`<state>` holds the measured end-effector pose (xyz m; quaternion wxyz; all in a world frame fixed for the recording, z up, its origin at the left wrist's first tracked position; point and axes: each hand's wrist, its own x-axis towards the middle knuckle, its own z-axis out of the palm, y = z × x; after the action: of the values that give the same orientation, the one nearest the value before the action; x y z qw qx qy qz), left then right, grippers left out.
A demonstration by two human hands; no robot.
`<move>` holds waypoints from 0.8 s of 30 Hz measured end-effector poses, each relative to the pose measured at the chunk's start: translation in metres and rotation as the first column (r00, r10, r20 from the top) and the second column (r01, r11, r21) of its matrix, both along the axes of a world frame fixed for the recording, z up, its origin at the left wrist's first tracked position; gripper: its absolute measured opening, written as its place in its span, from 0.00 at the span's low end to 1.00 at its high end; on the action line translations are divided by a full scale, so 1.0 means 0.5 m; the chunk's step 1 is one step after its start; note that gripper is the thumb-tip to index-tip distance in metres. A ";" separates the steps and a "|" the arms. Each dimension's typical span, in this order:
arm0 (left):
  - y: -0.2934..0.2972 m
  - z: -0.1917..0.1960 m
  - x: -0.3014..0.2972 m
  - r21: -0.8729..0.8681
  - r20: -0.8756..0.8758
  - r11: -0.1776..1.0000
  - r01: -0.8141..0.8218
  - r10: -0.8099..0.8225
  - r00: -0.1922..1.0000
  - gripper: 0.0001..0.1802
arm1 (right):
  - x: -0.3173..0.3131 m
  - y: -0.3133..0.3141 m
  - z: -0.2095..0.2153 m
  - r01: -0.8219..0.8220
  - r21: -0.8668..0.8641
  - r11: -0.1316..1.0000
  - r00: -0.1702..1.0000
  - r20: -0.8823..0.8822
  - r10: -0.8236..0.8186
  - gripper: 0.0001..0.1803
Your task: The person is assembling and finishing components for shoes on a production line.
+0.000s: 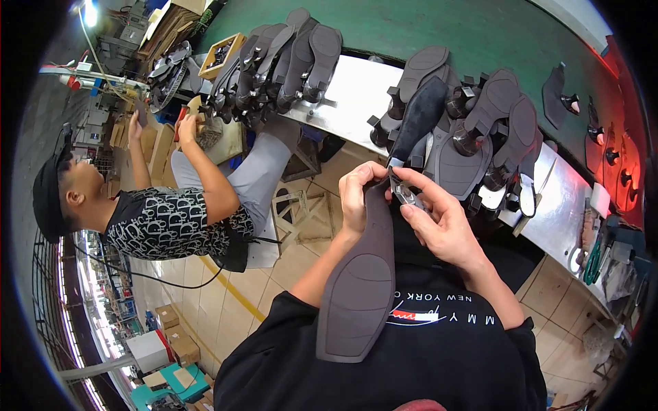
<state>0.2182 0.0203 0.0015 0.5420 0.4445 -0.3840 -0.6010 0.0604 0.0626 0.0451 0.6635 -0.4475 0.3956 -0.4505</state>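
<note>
I hold a dark grey shoe sole (360,288) upright against my chest, its broad forepart down and its heel end up. My left hand (358,195) grips the heel end from the left. My right hand (439,219) pinches a small dark heel piece (404,195) at the top of that sole, between thumb and fingers. Right behind my hands, a row of dark boots with soles up (473,130) leans on the metal bench (363,96).
A second batch of boots (281,61) stands further left on the bench. A seated co-worker (164,212) at the left works by a wooden box (219,55). Black sole parts (558,92) lie on the green belt (480,31). Scissors (591,260) rest at the right.
</note>
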 end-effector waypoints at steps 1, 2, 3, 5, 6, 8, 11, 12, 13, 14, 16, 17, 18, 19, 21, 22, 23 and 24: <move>0.001 0.001 -0.003 0.002 0.001 1.000 0.003 -0.003 1.000 0.25 | -0.001 -0.001 -0.001 -0.006 0.022 1.000 1.000 0.018 0.006 0.28; 0.003 0.006 -0.007 0.010 0.042 1.000 -0.017 0.016 0.999 0.25 | -0.002 -0.001 -0.001 -0.013 0.043 0.999 0.999 0.036 0.012 0.28; 0.004 0.010 -0.010 0.017 0.082 0.999 -0.036 0.035 0.996 0.26 | -0.005 -0.002 0.002 -0.011 0.045 0.999 0.999 0.037 0.009 0.28; -0.006 0.023 -0.009 -0.023 0.072 1.000 0.009 -0.007 0.997 0.26 | -0.010 -0.001 0.012 -0.032 0.096 0.995 0.998 0.057 0.026 0.27; -0.009 0.027 -0.009 -0.064 0.062 0.997 0.051 -0.047 0.997 0.27 | -0.010 -0.001 0.013 -0.031 0.098 0.995 0.998 0.059 0.025 0.27; -0.005 0.022 -0.009 -0.032 0.032 0.999 0.027 -0.026 0.999 0.27 | -0.007 -0.001 0.016 -0.015 0.082 0.996 0.995 0.097 0.007 0.26; 0.003 0.024 -0.010 -0.011 0.069 1.000 -0.012 0.013 0.998 0.28 | -0.008 0.000 0.022 -0.032 0.078 0.996 0.996 0.084 0.025 0.27; 0.004 0.027 -0.010 -0.024 0.134 0.999 -0.027 0.030 0.990 0.28 | -0.008 0.001 0.020 -0.030 0.079 0.996 0.996 0.085 0.023 0.27; 0.005 0.032 -0.010 -0.023 0.136 0.999 -0.027 0.030 0.990 0.28 | -0.009 0.003 0.017 -0.028 0.050 0.998 0.998 0.059 0.025 0.27; 0.006 0.038 -0.008 -0.007 0.110 1.000 -0.013 0.013 0.994 0.28 | -0.010 0.005 0.016 -0.027 0.021 0.999 0.999 0.032 0.027 0.27; 0.007 0.047 -0.008 0.009 0.086 1.000 0.001 -0.002 0.996 0.28 | -0.015 0.007 0.023 -0.049 0.068 0.996 0.998 0.041 0.046 0.27; 0.009 0.050 -0.009 0.027 0.077 1.000 0.009 -0.011 0.997 0.28 | -0.017 0.007 0.026 -0.071 0.114 0.991 0.997 0.049 0.065 0.27; 0.011 0.053 -0.009 0.046 0.068 0.999 0.017 -0.020 0.998 0.28 | -0.017 0.007 0.025 -0.071 0.113 0.991 0.997 0.050 0.066 0.27; 0.011 0.055 -0.008 0.045 0.068 0.999 0.019 -0.022 0.997 0.28 | -0.017 0.007 0.024 -0.076 0.105 0.992 0.996 0.053 0.070 0.27; 0.011 0.060 -0.007 0.085 0.050 0.996 0.040 -0.044 0.998 0.29 | -0.018 0.008 0.022 -0.079 0.095 0.992 0.996 0.058 0.074 0.27; 0.012 0.060 -0.009 0.085 0.050 0.995 0.043 -0.047 0.998 0.29 | -0.017 0.008 0.020 -0.069 0.067 0.995 0.997 0.046 0.066 0.28; 0.012 0.061 -0.011 0.089 0.052 0.995 0.036 -0.041 0.998 0.29 | -0.017 0.008 0.018 -0.059 0.038 0.998 0.998 0.035 0.058 0.28; 0.012 0.062 -0.012 0.092 0.054 0.995 0.029 -0.034 0.998 0.29 | -0.017 0.009 0.016 -0.057 0.037 0.998 0.998 0.034 0.055 0.28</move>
<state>0.2121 0.0264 0.0325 0.5007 0.4792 -0.3780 -0.6138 0.0517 0.0671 0.0530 0.6907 -0.4382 0.3804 -0.4315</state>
